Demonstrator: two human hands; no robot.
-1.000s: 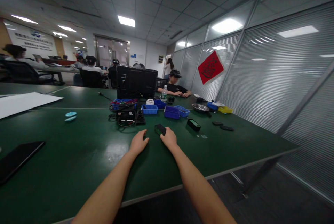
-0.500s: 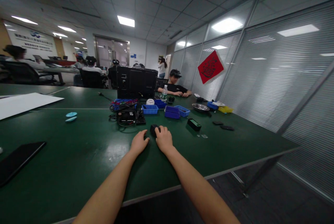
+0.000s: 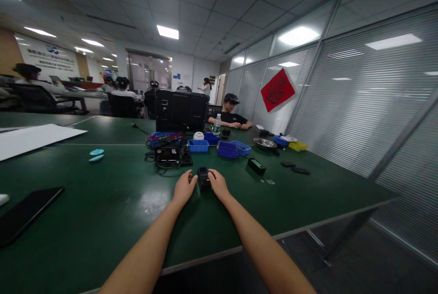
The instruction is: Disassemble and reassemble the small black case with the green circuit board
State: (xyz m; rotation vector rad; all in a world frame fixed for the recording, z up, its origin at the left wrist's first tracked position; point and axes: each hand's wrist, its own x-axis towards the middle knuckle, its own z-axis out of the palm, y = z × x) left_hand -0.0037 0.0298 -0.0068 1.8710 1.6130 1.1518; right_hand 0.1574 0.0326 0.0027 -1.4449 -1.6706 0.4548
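Observation:
A small black box-shaped device (image 3: 204, 180) with a little dark-blue screen at its far end lies on the green table between my hands. My left hand (image 3: 185, 188) rests just left of it, thumb and fingers slightly curled and apart, holding nothing. On the other side, my right hand (image 3: 219, 184) has its fingertips at the device's right edge without wrapping round it. Whether they touch it is hard to tell.
Beyond the device stand a cable-laden black unit (image 3: 166, 157), blue trays (image 3: 198, 146) and a black monitor (image 3: 181, 110). A green-topped black box (image 3: 256, 166) and a metal bowl (image 3: 265, 143) are to the right. Across the table sits a person (image 3: 232, 113).
My right hand has come off the top of the black device to its right side, so its screen and upper face now show. My left hand stays beside it.

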